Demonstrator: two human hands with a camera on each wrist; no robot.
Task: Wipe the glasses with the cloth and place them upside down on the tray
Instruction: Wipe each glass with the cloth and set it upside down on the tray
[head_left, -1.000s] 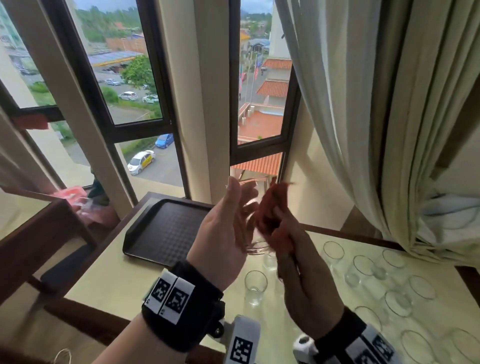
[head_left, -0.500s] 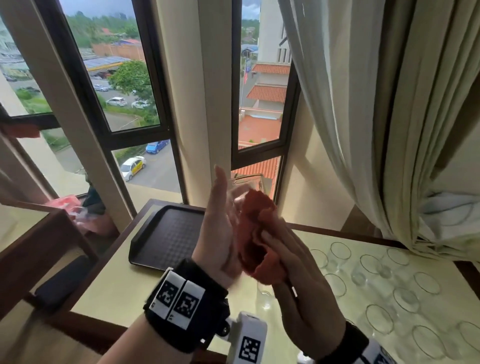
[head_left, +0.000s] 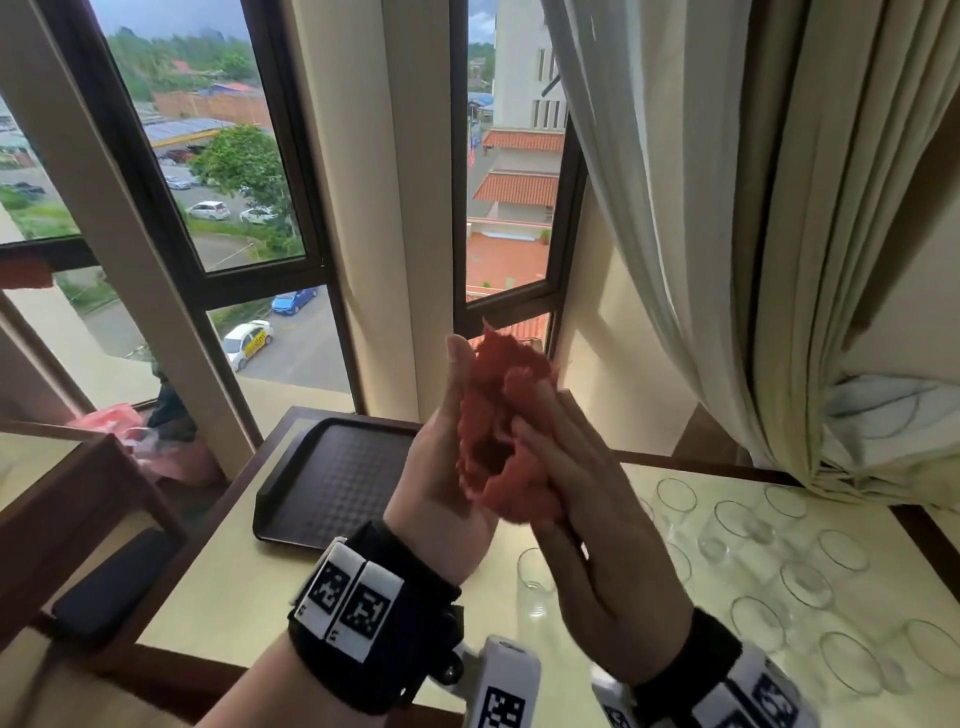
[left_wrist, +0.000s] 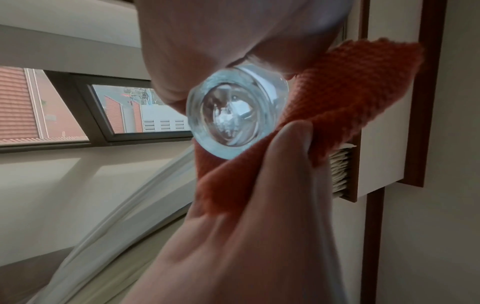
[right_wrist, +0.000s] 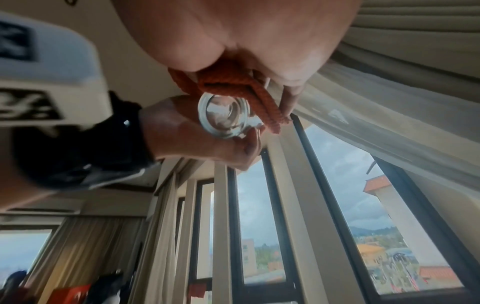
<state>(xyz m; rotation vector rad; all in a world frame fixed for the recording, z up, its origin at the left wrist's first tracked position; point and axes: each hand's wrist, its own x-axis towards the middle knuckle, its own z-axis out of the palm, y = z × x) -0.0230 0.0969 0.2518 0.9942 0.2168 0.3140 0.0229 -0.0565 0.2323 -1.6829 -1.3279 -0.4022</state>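
While one glass is gripped in the left hand and rubbed with the orange cloth pinched in the right hand, the tray is seen bare and many glasses are left unwiped on the table.

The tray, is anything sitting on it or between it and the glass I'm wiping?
Nothing visible: the tray shows bare, left of both hands, and the glass is held up in the cloth above the table.
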